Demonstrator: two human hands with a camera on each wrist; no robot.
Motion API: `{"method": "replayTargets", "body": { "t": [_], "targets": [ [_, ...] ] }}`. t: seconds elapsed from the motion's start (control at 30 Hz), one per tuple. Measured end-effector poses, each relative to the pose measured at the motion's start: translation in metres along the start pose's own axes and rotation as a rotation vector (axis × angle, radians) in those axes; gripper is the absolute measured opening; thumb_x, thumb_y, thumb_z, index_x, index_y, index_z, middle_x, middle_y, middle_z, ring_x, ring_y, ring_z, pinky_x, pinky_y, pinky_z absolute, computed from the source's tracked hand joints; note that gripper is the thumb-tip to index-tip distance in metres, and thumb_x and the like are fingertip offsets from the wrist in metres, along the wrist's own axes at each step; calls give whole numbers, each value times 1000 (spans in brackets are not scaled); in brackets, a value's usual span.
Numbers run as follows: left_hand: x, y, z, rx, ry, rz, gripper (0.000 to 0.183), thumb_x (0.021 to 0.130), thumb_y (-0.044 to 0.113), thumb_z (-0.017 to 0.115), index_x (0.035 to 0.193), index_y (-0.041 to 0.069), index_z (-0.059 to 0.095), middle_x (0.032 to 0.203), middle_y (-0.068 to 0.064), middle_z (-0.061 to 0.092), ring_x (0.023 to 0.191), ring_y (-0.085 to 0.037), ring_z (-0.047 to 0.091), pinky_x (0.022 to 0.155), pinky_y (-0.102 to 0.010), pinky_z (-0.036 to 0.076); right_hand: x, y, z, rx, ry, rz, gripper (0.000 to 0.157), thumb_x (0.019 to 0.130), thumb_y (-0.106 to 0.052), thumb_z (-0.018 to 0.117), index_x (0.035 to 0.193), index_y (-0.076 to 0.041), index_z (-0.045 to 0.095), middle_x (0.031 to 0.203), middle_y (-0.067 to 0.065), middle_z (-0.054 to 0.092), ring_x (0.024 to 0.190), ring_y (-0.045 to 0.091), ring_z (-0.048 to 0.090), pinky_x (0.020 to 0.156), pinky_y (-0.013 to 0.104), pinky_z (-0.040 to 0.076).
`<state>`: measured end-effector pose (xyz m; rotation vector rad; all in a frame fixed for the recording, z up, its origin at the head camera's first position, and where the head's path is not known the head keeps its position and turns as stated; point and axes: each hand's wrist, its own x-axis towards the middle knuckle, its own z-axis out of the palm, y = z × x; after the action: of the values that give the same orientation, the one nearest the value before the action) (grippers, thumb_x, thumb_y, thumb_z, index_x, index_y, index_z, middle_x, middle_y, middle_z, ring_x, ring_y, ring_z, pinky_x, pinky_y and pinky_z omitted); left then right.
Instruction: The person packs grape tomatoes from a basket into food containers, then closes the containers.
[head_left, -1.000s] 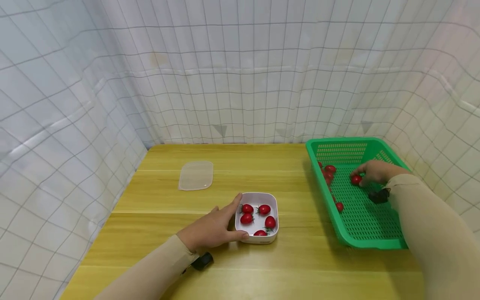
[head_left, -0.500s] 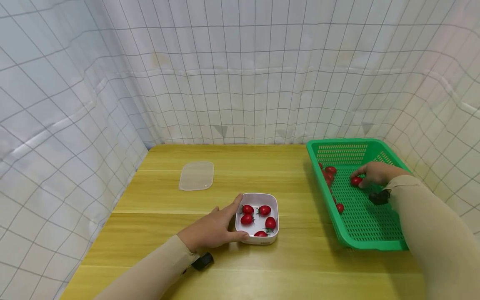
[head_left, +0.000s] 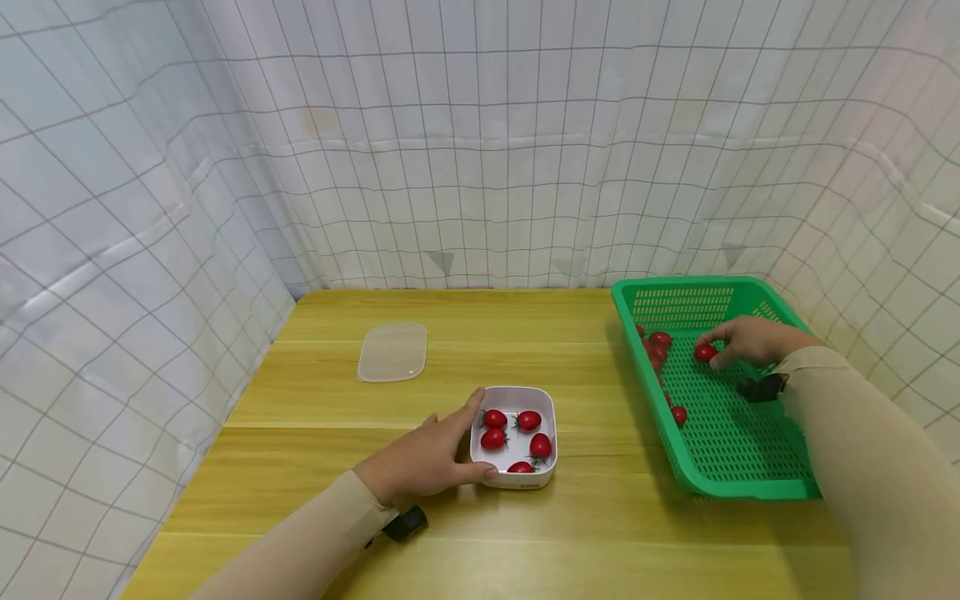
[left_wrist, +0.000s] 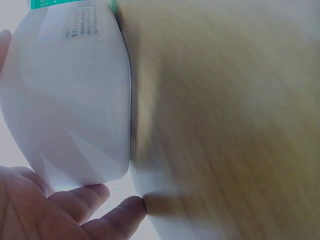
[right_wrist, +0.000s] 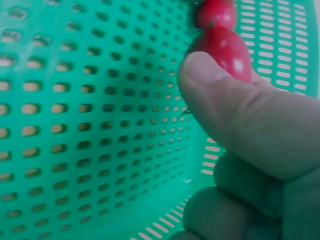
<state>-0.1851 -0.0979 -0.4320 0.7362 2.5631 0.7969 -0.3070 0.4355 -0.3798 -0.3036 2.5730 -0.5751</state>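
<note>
My left hand (head_left: 429,460) holds a small white square container (head_left: 552,417) at its left side, thumb on the near wall and forefinger at the far corner. Several red cherry tomatoes (head_left: 528,420) with green stems lie inside it. In the left wrist view, fingers (left_wrist: 82,200) rest against the container's smooth wall (left_wrist: 70,100). Over in the green basket (head_left: 678,467), my right hand (head_left: 753,340) pinches a cherry tomato (head_left: 706,353) between thumb and fingers. The right wrist view shows the thumb (right_wrist: 220,90) pressed on this tomato (right_wrist: 225,50), its far fingers mostly hidden.
More cherry tomatoes (head_left: 656,353) lie along the basket's left side, and a single one (head_left: 678,415) sits nearer the front. A translucent flat lid (head_left: 392,352) rests at the back left of the wooden table (head_left: 330,500). Checked white curtains (head_left: 480,167) surround the table's back and sides.
My right hand has shifted slightly left and towards the basket's far side, the pinched cherry tomato moving with it. My left hand and the container stay in place.
</note>
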Motion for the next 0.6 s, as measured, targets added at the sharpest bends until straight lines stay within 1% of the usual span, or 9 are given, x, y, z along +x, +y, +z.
{"method": "replayTargets", "body": {
  "t": [0.07,0.17,0.2,0.27,0.37,0.43,0.5,0.57,0.6],
  "targets": [
    [0,0,0,-1,1,1,111,94,61,71,172,18,4,175,-4,24,159,-25,34,131,-66,11,-1,-2,-1,28,2,2,56,98,-19,73,146,6,57,143,37,56,53,9,33,53,25,40],
    [0,0,1,-5,3,2,111,94,62,71,172,18,5,175,-4,24,159,-24,33,131,-67,11,-2,-6,-4,31,8,-10,56,99,-20,73,146,6,56,142,35,58,53,9,34,54,27,41],
    [0,0,1,-7,3,1,111,94,61,71,172,18,4,175,-4,24,159,-24,33,131,-67,11,-2,-8,-5,12,14,-20,56,99,-21,73,146,6,56,142,35,59,57,8,37,57,27,42],
    [0,0,1,-9,3,2,111,94,62,71,172,18,4,175,-3,24,160,-24,32,131,-67,10,-3,-13,-8,0,28,-31,55,99,-22,73,146,5,57,143,36,58,57,9,38,58,29,43],
    [1,0,1,-9,4,1,112,94,62,71,172,18,4,175,-3,24,160,-24,32,131,-67,10,-4,-23,-13,-49,58,-63,54,99,-24,73,145,2,59,143,36,58,57,9,38,63,29,43],
    [1,0,1,-8,5,1,112,94,62,71,172,18,4,175,-4,24,159,-24,33,130,-67,10,-5,-33,-16,-54,77,-69,53,99,-23,73,145,0,60,127,30,68,53,9,35,60,29,42],
    [1,-1,1,-9,4,-2,112,93,62,71,172,18,4,175,-4,24,159,-24,33,130,-67,10,-6,-43,-19,-61,98,-73,52,99,-23,74,145,-3,61,104,21,72,53,9,34,59,28,40],
    [1,0,1,-14,4,-4,112,94,61,72,172,18,4,175,-4,24,159,-24,33,131,-67,10,-8,-55,-22,-82,136,-87,52,98,-25,74,145,-6,63,99,10,72,61,11,46,61,29,44],
    [1,0,1,-15,5,-5,112,94,61,72,172,18,4,175,-4,24,159,-25,33,131,-67,9,-8,-62,-23,-88,146,-89,51,98,-26,75,145,-8,64,95,6,68,66,14,50,62,30,46]
  ]
}}
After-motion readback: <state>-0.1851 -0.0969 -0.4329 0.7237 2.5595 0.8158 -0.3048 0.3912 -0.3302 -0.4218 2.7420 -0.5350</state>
